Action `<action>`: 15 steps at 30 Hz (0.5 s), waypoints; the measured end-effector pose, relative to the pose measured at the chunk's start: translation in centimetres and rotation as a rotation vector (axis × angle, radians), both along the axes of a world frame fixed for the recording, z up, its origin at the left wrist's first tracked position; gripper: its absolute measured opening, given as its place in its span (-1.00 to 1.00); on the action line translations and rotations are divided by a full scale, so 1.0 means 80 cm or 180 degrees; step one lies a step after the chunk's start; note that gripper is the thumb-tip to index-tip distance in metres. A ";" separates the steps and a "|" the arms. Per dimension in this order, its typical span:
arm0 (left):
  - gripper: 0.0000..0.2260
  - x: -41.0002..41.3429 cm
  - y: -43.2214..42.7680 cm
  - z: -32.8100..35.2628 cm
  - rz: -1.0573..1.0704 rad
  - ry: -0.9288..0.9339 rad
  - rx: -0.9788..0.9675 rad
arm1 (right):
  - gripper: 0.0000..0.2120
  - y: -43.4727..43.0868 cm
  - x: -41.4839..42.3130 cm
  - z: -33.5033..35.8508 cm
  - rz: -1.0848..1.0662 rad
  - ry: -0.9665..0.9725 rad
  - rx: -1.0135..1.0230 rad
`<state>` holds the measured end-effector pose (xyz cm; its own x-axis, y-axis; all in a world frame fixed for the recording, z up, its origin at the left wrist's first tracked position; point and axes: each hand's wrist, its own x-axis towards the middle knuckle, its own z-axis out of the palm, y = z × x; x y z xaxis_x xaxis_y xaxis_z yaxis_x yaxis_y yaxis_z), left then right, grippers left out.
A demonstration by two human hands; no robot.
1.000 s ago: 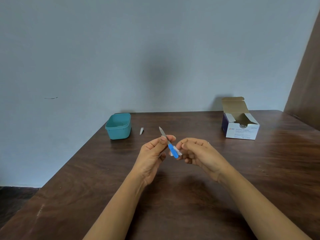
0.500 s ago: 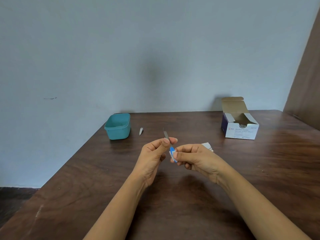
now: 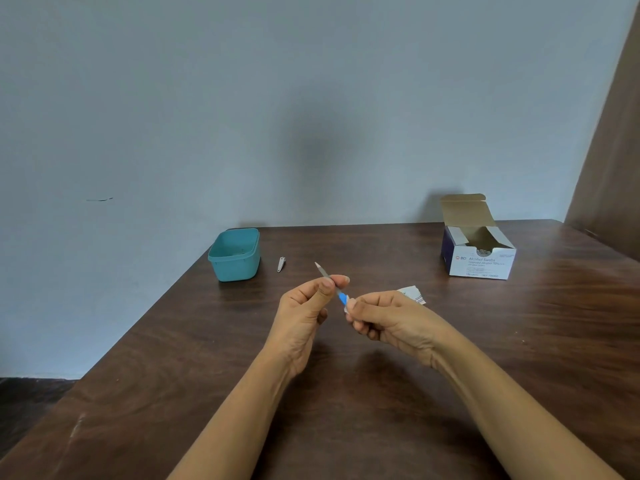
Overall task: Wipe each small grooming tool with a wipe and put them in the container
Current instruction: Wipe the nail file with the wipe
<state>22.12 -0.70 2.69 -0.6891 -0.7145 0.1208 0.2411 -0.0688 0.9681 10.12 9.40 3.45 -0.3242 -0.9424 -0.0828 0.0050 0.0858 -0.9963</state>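
In the head view, your two hands meet in the centre of the frame, above the dark brown wooden table [image 3: 363, 427]. Your left hand [image 3: 304, 317] pinches a slim metal nail file with a blue handle [image 3: 325, 274] between thumb and forefinger, and its point angles toward the upper left. Your right hand [image 3: 391, 323] has its fingers curled round the handle end, pressing a small white wipe [image 3: 347, 307] against it. Only a sliver of the wipe shows past the fingertips, and the end of the handle is buried in that grip.

Left of centre and further back stands a teal plastic rectangular container [image 3: 235, 268], open-topped; you cannot make out what lies in it. Just to its right a small silver nail clipper [image 3: 281, 264] lies flat on the wood, apart from the container. At the right, an open white and purple cardboard box of alcohol swabs [image 3: 481, 261] sits with its flap raised. A torn white wrapper [image 3: 412, 294] peeks out behind your right hand, partly covered by the knuckles. Both forearms run out at the lower edge.
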 end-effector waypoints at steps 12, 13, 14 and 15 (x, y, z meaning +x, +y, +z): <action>-0.83 0.002 0.000 0.002 0.0030 -0.0031 -0.0117 | -0.87 0.004 -0.003 0.002 0.0108 0.0189 0.0349; -0.82 0.003 0.000 0.001 0.0038 -0.0024 -0.0107 | -0.87 0.005 -0.003 0.002 0.0122 0.0248 0.0325; -0.82 0.003 -0.001 0.001 0.0046 -0.0017 -0.0103 | -0.86 0.005 -0.003 0.002 0.0140 0.0291 0.0301; -0.82 0.003 -0.001 0.001 0.0048 -0.0016 -0.0107 | -0.86 0.005 -0.003 0.002 0.0164 0.0315 0.0276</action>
